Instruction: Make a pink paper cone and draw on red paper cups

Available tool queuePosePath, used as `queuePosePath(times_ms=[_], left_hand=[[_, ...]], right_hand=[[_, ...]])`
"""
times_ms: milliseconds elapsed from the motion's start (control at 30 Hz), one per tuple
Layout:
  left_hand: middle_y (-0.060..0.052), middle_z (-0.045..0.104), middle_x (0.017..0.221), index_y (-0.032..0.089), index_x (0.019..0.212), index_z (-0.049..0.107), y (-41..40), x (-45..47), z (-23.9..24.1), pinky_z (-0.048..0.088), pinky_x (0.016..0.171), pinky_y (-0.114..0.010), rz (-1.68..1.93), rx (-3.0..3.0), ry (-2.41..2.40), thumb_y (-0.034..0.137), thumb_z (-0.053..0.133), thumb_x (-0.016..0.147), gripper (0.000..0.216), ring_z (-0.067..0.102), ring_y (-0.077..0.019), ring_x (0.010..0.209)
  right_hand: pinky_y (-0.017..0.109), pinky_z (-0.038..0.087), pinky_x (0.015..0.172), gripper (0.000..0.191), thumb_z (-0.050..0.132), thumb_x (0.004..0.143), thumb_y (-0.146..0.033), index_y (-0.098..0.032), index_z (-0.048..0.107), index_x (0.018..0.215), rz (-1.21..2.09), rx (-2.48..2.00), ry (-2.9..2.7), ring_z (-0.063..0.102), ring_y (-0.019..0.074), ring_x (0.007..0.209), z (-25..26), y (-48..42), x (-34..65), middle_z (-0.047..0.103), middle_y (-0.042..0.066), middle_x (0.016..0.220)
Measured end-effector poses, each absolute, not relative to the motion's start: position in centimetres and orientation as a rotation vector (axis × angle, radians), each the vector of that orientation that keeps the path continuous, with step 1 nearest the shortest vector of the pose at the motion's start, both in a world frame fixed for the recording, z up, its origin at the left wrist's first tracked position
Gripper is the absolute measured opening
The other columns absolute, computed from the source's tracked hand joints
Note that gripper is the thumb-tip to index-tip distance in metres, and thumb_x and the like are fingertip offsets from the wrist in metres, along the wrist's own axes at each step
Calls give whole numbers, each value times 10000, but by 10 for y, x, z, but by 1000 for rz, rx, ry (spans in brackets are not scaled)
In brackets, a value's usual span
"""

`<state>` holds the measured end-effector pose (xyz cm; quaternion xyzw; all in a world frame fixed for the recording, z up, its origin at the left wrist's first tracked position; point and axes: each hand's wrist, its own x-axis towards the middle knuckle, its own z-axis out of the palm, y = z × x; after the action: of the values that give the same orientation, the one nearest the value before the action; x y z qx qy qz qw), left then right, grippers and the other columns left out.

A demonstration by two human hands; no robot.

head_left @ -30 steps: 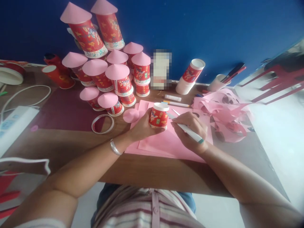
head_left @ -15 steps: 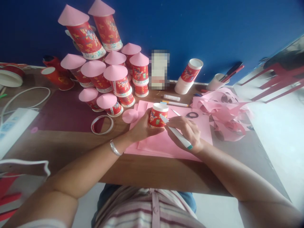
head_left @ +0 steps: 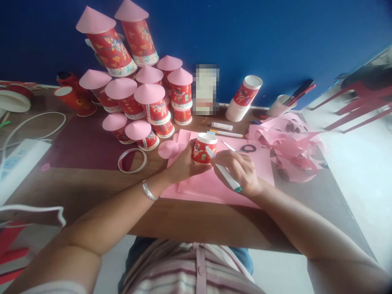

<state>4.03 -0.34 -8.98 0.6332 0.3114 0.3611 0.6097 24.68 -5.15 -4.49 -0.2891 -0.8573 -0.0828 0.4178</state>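
A red paper cup with a white band along its top and coloured figures on its side is held in my left hand, whose fingers wrap round it from the left. My right hand grips a white marker pen with a green end. The pen's tip meets or nearly meets the cup's printed side; I cannot tell if it touches. Under both hands lie pink paper sheets. A pair of scissors rests on the paper just behind my right hand.
Several red cups with pink cone tops stand at the back left. A small pink cone and a white paper ring lie left of my hands. Pink paper scraps are heaped at right. A stacked cup stands by the wall.
The marker pen has turned slightly in my right hand, its green end shifting left and its tip a little up. My left hand and the cup have hardly moved.
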Motion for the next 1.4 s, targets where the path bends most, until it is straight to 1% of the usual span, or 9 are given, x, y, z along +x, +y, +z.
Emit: queuePosePath(times_ms=[100, 267, 400, 500, 600, 800, 967, 1100, 1400], left_hand=[[-67, 623, 1117, 225, 1248, 468, -3, 41, -90, 556, 865, -394, 839, 1450, 718, 427, 893, 729, 701, 634, -252, 1068], [-62, 636, 1121, 226, 1241, 492, -4, 40, -87, 555, 846, -367, 830, 1439, 727, 398, 896, 741, 665, 643, -219, 1025], [-60, 662, 1101, 216, 1213, 528, -4, 39, -82, 561, 836, -351, 838, 1425, 713, 365, 892, 754, 604, 663, -204, 990], [-46, 688, 1050, 208, 1171, 574, -4, 39, -78, 566, 846, -339, 845, 1427, 668, 322, 889, 763, 528, 681, -194, 972], [-49, 715, 1074, 210, 1166, 606, -3, 37, -77, 572, 890, -351, 828, 1421, 636, 302, 880, 778, 484, 693, -199, 1007], [-57, 728, 1176, 240, 1241, 591, -1, 33, -79, 577, 965, -403, 759, 1304, 637, 300, 886, 772, 557, 704, -217, 1081], [-37, 730, 1125, 222, 1170, 650, -3, 35, -70, 558, 987, -372, 748, 1265, 609, 292, 885, 775, 465, 690, -195, 1074], [-34, 721, 1068, 212, 1162, 668, -3, 35, -68, 561, 945, -341, 718, 1211, 628, 273, 899, 756, 470, 678, -175, 1014], [-60, 729, 1076, 202, 1147, 694, -1, 33, -76, 576, 951, -381, 693, 1145, 573, 301, 905, 741, 468, 686, -192, 1000]], right_hand=[[279, 596, 640, 283, 580, 966, -64, -179, 610, 1223, -211, -728, -2132, 731, 177, 786, -45, -51, 247, 739, 62, 933], [268, 575, 622, 226, 583, 963, -52, -154, 621, 1160, -193, -714, -2109, 727, 170, 795, -47, -50, 247, 745, 74, 931], [256, 554, 592, 221, 632, 943, -58, -150, 619, 1143, -212, -737, -2078, 720, 160, 776, -48, -50, 247, 734, 60, 908], [253, 546, 579, 236, 638, 938, -49, -170, 611, 1138, -218, -765, -2064, 710, 152, 754, -46, -51, 247, 723, 39, 881], [258, 559, 594, 220, 626, 955, -70, -196, 608, 1135, -210, -796, -2043, 713, 152, 763, -45, -51, 247, 724, 31, 890], [243, 554, 599, 179, 631, 950, -69, -210, 598, 1056, -244, -866, -1985, 709, 132, 723, -44, -51, 244, 729, 3, 852], [251, 551, 593, 127, 636, 955, -110, -221, 619, 1013, -251, -954, -1954, 718, 140, 706, -41, -53, 243, 742, 2, 840], [247, 543, 597, 98, 634, 957, -120, -215, 635, 979, -240, -978, -1938, 711, 136, 691, -40, -53, 244, 743, 4, 821], [243, 556, 586, 136, 653, 932, -95, -223, 633, 974, -181, -950, -1910, 723, 147, 685, -37, -51, 244, 740, -1, 800]])
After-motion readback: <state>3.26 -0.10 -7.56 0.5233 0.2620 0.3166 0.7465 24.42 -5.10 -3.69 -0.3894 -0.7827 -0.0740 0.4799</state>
